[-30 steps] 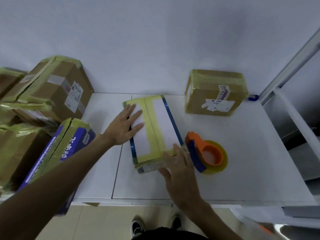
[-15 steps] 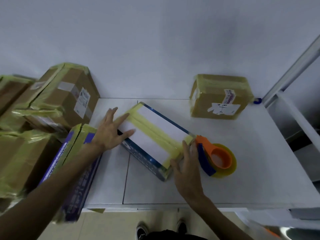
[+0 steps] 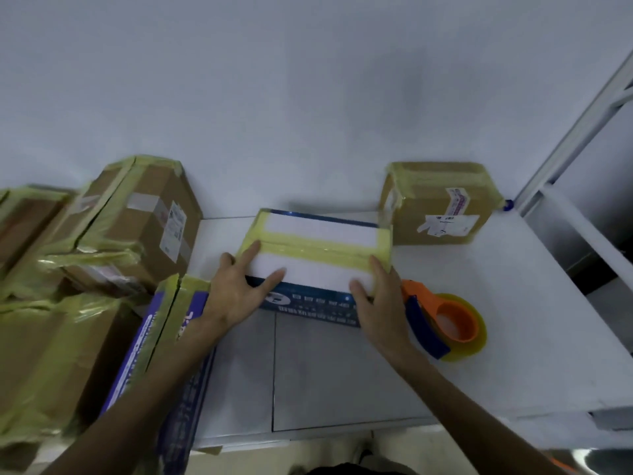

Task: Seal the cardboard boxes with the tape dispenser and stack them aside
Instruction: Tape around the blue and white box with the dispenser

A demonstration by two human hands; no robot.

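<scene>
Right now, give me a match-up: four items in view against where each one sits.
1. white-topped box
2. tape dispenser
3. brown labelled box
4. purple box

a. back right, by the wall
b. left front, beside the brown stack
c. middle of the table, left hand and right hand on its ends
d. just right of the right hand

Pairs: 1-c, 2-d, 3-a, 4-b

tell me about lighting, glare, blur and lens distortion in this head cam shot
Head view: dim, flat, bluish light with a soft shadow behind the white-and-blue box; a faint sheen on its yellow tape; the wide-angle lens makes the shelf frame lean and the taped cardboard boxes at left splay outward; print on the box's blue side is too soft to read.
</scene>
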